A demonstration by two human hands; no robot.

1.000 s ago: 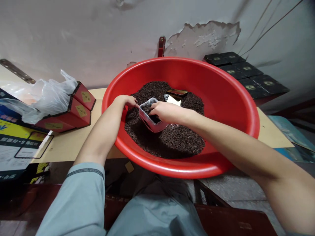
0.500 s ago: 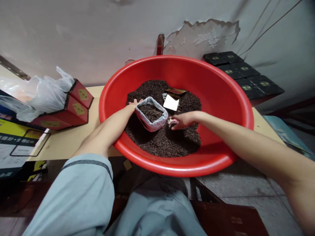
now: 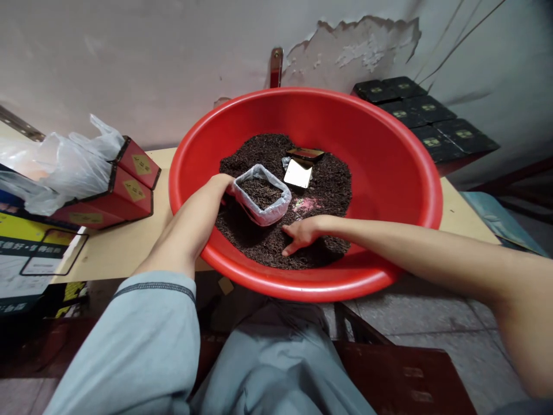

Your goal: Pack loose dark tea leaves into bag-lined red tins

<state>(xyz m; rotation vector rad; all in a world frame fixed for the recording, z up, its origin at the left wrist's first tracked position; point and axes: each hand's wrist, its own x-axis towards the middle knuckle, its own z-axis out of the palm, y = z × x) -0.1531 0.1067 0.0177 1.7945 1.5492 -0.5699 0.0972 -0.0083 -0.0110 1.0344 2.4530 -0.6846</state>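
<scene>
A tin lined with a clear plastic bag (image 3: 276, 212) is filled with dark dried leaves that look like loose tea. It sits over a heap of the same loose tea (image 3: 268, 147) inside a big red basin (image 3: 375, 144). My left hand (image 3: 224, 183) grips the tin at its left side, the fingers mostly hidden. Low in the heap, just right of the tin, my right hand (image 3: 300, 233) has its fingers apart and touching the leaves. Behind it lie a shiny open metal tin (image 3: 298, 173) and a pinkish patch (image 3: 306, 203) on the leaves.
Red tins with plastic bags (image 3: 133, 187) stand left on the pale tabletop (image 3: 108, 253). Several black-topped tins (image 3: 427, 109) are grouped behind the basin at right, near the peeling wall (image 3: 363, 46). A dark red wooden stool or bench (image 3: 401, 374) is below.
My right hand has moved from beside the tin's right corner down toward the front of the heap. My left hand has shifted back along the tin's left side. The view has tilted slightly.
</scene>
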